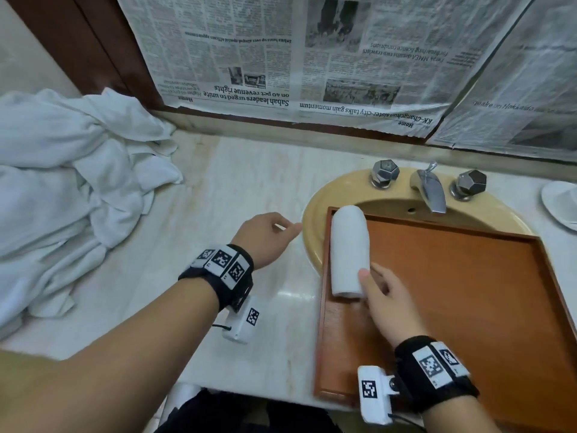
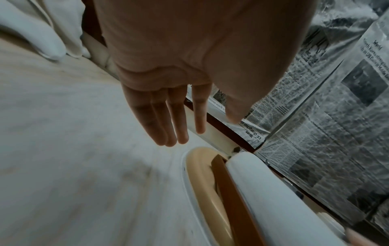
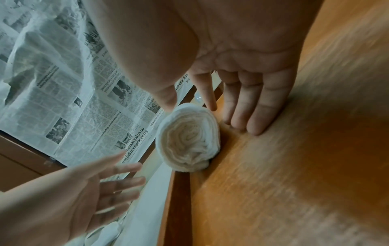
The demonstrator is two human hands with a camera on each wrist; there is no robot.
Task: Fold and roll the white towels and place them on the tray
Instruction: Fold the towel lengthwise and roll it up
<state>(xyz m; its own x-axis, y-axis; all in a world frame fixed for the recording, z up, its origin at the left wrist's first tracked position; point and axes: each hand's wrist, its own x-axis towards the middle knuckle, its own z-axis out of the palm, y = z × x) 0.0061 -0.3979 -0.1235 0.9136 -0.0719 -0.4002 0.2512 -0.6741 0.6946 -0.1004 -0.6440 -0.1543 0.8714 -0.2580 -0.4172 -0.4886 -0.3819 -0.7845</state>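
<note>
Lying on the tray, rolled towel touches right fingers.

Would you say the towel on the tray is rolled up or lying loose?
Rolled up. The towel shows spiral layers at its end and lies as a cylinder along the left rim of the tray.

A marble counter carries crumpled white towels and a saucer.

The left hand hangs over the counter, fingers straight, holding nothing. At right, a rolled towel lies along the tray edge.
</note>
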